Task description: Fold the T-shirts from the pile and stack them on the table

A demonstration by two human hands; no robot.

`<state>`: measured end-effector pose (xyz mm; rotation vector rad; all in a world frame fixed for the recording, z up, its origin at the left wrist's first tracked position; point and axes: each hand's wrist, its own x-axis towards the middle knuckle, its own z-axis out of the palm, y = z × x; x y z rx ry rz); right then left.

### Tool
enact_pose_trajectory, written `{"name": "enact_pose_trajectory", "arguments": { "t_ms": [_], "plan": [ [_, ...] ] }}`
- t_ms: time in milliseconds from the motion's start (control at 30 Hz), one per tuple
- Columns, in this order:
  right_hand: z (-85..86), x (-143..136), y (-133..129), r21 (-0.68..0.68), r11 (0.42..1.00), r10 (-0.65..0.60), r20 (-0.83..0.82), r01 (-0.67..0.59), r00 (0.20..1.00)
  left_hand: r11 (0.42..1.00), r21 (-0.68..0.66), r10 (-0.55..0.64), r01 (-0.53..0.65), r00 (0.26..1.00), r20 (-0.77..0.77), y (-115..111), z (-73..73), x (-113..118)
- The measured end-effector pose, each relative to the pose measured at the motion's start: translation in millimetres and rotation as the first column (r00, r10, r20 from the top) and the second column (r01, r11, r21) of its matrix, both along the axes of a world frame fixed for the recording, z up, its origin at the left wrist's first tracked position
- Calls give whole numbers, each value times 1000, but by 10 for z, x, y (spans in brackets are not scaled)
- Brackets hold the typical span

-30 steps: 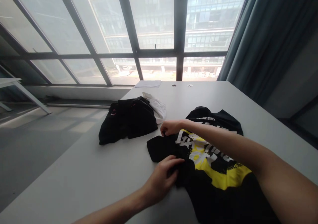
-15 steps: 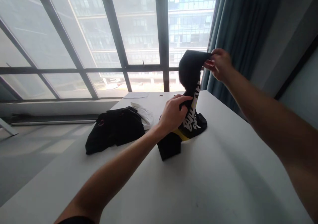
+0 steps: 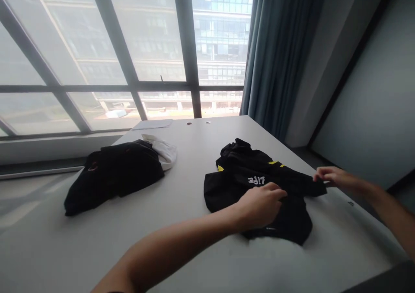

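White lettering [image 3: 256,180] on the black shirt [image 3: 246,168], at four o'clock from the view's centre, appears to read "LIFE".

The head view looks forward and down across the table [image 3: 191,193].

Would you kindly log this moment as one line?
left hand: over black shirt; right hand: gripping its edge; table: black bundle, white cloth

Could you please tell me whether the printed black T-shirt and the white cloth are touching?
Apart: the head view shows bare white tabletop between the printed black T-shirt and the white cloth.
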<state>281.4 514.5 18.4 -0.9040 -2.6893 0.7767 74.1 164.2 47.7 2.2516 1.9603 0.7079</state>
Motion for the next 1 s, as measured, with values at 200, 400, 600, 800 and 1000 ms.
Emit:
{"name": "enact_pose_trajectory", "arguments": {
  "t_ms": [200,400,600,800,1000],
  "plan": [
    [-197,-310,-39,191,981,-41,82,25,996,932,55,360,-358,932,-37,120,-568,-895],
    [-417,-1186,-741,346,920,228,-94,-183,969,924,55,380,-378,894,-236,-279,-946,-1210],
    [-834,-1262,-1016,301,920,264,-3,-251,965,782,16,608,-623,758,-236,-1098,-1018,-1466],
    [-808,-1201,-942,320,914,267,-6,-251,964,629,75,765,-774,598,-241,-1598,-932,-1779],
    [-565,-1776,-744,378,904,233,-44,-199,972,866,91,498,-491,862,-89,-1004,-589,-1616]
  ]
}}
